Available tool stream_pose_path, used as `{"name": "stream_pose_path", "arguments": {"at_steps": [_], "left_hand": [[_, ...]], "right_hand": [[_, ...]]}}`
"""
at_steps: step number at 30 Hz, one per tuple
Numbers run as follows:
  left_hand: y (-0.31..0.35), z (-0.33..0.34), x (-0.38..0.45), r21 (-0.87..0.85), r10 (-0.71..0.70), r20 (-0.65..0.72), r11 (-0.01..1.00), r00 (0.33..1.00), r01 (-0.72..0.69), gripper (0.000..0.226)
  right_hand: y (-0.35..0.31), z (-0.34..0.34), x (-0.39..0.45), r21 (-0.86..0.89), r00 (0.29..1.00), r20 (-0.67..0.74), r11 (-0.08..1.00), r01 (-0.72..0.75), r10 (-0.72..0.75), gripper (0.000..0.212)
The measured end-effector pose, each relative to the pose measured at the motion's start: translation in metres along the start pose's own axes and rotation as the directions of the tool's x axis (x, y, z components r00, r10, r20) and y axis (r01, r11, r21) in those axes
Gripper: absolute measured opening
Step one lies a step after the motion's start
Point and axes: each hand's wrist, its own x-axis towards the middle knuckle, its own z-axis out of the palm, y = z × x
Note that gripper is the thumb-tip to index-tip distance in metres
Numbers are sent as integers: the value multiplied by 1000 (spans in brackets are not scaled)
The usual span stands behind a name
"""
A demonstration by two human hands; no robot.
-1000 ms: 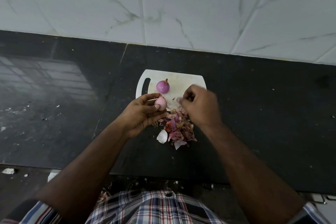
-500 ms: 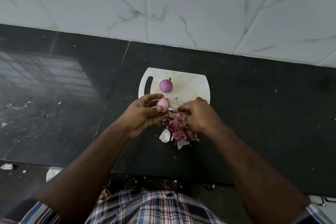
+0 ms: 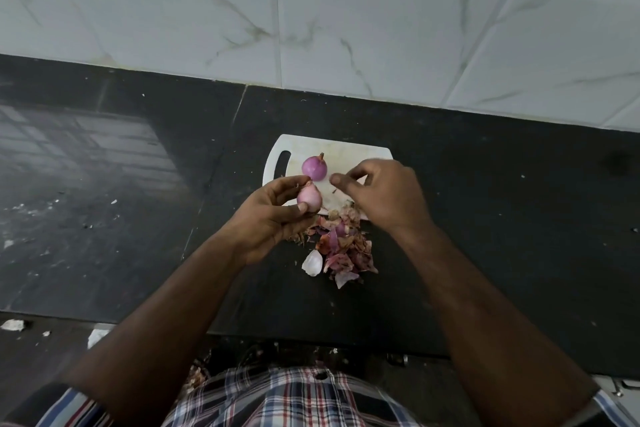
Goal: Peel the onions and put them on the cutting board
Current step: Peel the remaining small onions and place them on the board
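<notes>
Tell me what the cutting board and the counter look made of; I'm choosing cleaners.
The cutting board looks like white plastic, matte, with a moulded handle slot and faint stains. The counter looks like polished black stone, perhaps granite: it is glossy, mirrors a window on the left, and shows a seam. Neither is certain from looks alone.

Black glossy table (image 3: 485, 218), white cutting board (image 3: 346, 149), purple onion (image 3: 314, 168) on it, paler pink onion (image 3: 309, 199), pink, purple and brownish peels (image 3: 343, 246), white grey-veined wall tiles (image 3: 346, 10), plaid shirt (image 3: 294, 399), seemingly red, white, navy.
</notes>
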Motion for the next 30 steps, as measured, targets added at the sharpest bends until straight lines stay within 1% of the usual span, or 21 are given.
{"name": "stream_pose_path", "arguments": {"at_steps": [2,3,4,7,10,11,13,16,21,23,24,26,27,29,30], "left_hand": [[1,4,0,56,18,16,998,1000,-19,43],[1,7,0,101,33,21,994,999,-35,44],[1,10,0,146,54,20,988,998,-56,44],[2,15,0,239,99,1,966,995,-96,45],[6,16,0,262,100,-1,960,995,-96,44],[7,17,1,258,98,0,961,995,-95,43],[7,19,2,220,95,8,971,995,-95,42],[6,21,2,156,82,17,984,996,-84,39],[6,19,-2,140,82,12,987,997,-83,35],[8,20,-5,129,78,18,988,997,-80,33],[9,20,-6,122,77,16,989,997,-78,31],[10,21,-7,109,81,5,991,997,-81,27],[9,21,-7,111,87,-4,990,996,-86,26],[9,23,-8,140,108,-25,985,994,-104,21],[9,24,-9,153,123,-33,981,992,-116,16]], "right_hand": [[-4,8,-4,24,985,173,1000,-15,11,47],[-4,14,-7,72,973,228,997,-31,14,47],[-3,18,-9,141,970,243,989,-46,10,44],[-2,21,-8,323,979,201,942,-89,24,28],[2,20,-5,394,982,177,909,-137,71,10],[3,21,-5,404,984,155,903,-147,91,7],[4,20,-3,408,987,127,902,-144,100,9],[6,17,0,411,986,123,899,-151,110,9],[11,12,1,435,983,140,885,-166,116,26],[8,9,-1,455,981,139,871,-184,135,27],[8,8,-2,435,984,123,884,-169,128,24],[8,8,-4,347,992,100,931,-110,80,21],[6,8,-6,316,993,113,946,-78,44,26],[4,10,-10,290,987,161,957,-28,-20,43],[2,11,-12,277,983,174,961,1,-51,48]]}}
